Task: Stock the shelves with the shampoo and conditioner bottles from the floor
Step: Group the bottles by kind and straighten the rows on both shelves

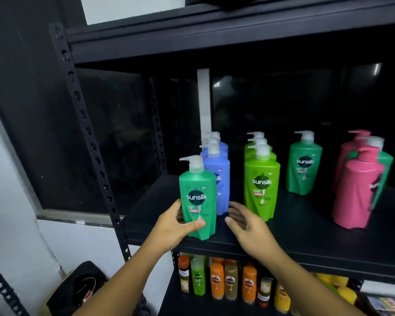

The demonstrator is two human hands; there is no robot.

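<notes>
Head view: left hand (177, 224) has its fingers and thumb clamped round the dark green Sunsilk pump bottle (197, 201), which stands upright at the front edge of the black shelf (306, 238), just ahead of the blue bottle row (218, 179). Right hand (246, 224) is just beside it, fingers apart, holding nothing.

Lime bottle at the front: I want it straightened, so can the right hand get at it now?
Probably yes: the right hand is open and empty, close beside the lime bottle, with nothing between them.
</notes>
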